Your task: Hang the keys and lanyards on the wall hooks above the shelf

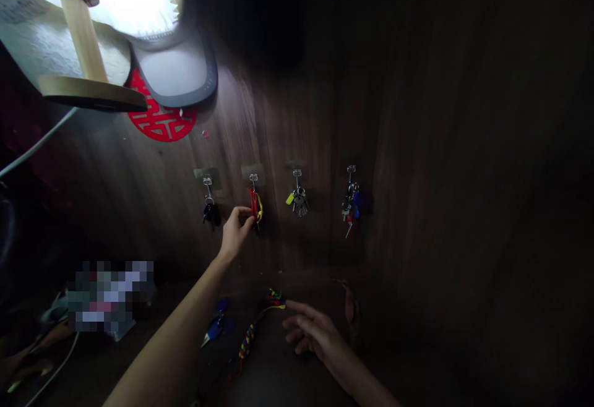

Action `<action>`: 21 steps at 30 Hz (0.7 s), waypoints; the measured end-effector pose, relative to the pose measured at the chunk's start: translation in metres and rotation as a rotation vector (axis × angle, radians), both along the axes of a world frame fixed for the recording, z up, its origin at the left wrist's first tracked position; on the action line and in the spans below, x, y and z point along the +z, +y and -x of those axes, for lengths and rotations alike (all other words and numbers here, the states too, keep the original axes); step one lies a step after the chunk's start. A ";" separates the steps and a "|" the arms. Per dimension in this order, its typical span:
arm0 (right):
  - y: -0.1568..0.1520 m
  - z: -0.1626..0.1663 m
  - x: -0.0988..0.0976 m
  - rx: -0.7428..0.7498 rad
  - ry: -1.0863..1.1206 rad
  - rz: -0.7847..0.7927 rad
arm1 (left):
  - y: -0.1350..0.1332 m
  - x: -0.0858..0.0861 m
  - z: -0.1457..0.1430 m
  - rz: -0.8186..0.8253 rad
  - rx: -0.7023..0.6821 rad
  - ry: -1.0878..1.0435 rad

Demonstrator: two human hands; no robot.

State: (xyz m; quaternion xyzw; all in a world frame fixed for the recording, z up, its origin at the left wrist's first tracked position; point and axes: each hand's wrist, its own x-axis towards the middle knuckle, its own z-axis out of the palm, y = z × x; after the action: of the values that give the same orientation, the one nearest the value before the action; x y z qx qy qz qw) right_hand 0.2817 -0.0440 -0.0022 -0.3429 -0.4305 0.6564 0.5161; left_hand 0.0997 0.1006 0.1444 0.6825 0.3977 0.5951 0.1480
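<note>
My left hand (pixel 238 227) reaches to the second hook from the left, and its thumb and fingers are closed on a red and yellow cord (pixel 255 204) hanging there. My right hand (pixel 312 331) is lower down, holding nothing, with the index finger stretched out and the other fingers loosely bent. Its fingertip is at the end of a multicoloured braided cord (pixel 247 340); whether they touch, I cannot tell. Left of that cord lies a blue key (pixel 214 330). A brown strap (pixel 350 305) lies beyond my right hand.
Dark keys (pixel 211 214), a key bunch with a yellow tag (pixel 299 201) and keys with a blue fob (pixel 356 204) hang from other hooks on the wood-grain panel (pixel 417 147). A bright lamp (pixel 86 42) and a round red paper cut-out (pixel 167 125) are at upper left.
</note>
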 end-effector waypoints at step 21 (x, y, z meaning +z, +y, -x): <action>0.005 -0.020 -0.002 -0.539 -0.442 -0.291 | -0.118 -0.113 0.003 0.335 -0.236 0.300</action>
State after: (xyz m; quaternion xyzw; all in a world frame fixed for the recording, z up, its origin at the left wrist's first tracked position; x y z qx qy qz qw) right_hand 0.3016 -0.0389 -0.0040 -0.5003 -0.5146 0.3389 0.6083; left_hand 0.0966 -0.0170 0.0319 0.7707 0.4260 0.3916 0.2669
